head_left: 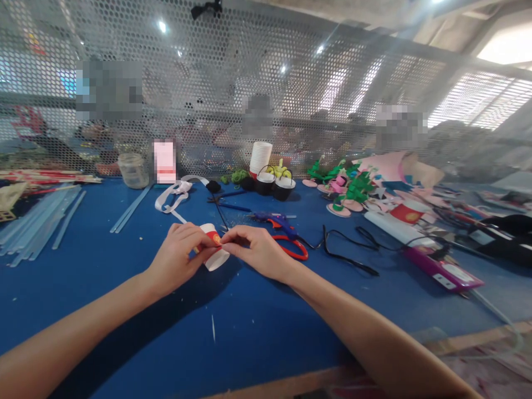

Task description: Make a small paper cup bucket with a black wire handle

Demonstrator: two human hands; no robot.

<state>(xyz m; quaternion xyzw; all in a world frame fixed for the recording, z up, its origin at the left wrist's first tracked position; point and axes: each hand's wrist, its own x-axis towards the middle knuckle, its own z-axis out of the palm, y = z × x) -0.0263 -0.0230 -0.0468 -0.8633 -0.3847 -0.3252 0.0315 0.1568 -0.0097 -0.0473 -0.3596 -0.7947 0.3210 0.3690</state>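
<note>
A blue table [103, 266] fills the space in front of the person, with a perforated metal screen [233, 83] standing along its far edge. To the right lies a heap of pink and green foam pieces [353, 185], and a white tube [394, 227] lies near it above a purple box [443, 271]. On the left, clear glue sticks [37, 224] lie fanned out, with a glass jar [133, 170] further back. Near the middle back stands a stack of white cups [260, 158], and just beside it two small black buckets [274, 185]. A blue glue gun [278, 220] lies behind the hands, its black cord [344, 252] trailing right, and red scissors [296, 249] sit just beside the right wrist.

Both forearms reach in from below. The left hand [177, 257] is curled closed around a small paper cup [214, 248], white with a red band, tipped on its side just above the table at centre. The right hand [260, 252] is pinched closed, thumb and fingertips [228, 239] pressing on the cup's red band.
</note>
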